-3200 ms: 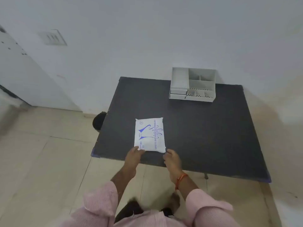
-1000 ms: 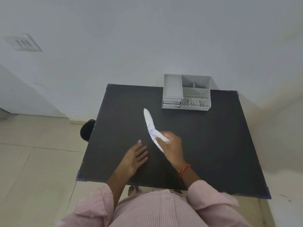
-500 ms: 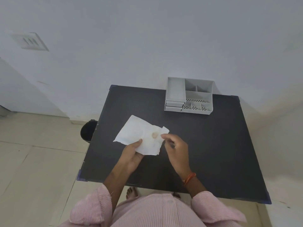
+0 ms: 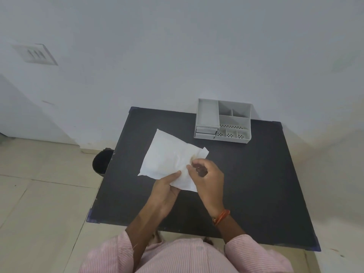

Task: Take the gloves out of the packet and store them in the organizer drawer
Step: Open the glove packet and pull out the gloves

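The white glove packet (image 4: pixel 167 158) is held above the black table (image 4: pixel 256 174), its plain back side facing up. My left hand (image 4: pixel 167 191) grips its near edge from below, thumb on top. My right hand (image 4: pixel 206 174) pinches the packet's right end, near a small brownish spot. No gloves are visible outside the packet. The grey desk organizer (image 4: pixel 223 121) stands at the table's far edge against the wall, with two small shut drawers at its front left and open compartments on top.
A dark round bin (image 4: pixel 102 161) stands on the tiled floor just left of the table. The white wall runs right behind the organizer. A switch plate (image 4: pixel 35 54) is on the wall at upper left.
The packet was lifted from the table and flipped, printed side now down. My left hand took hold of its near edge, and my right hand shifted to pinch its right end.
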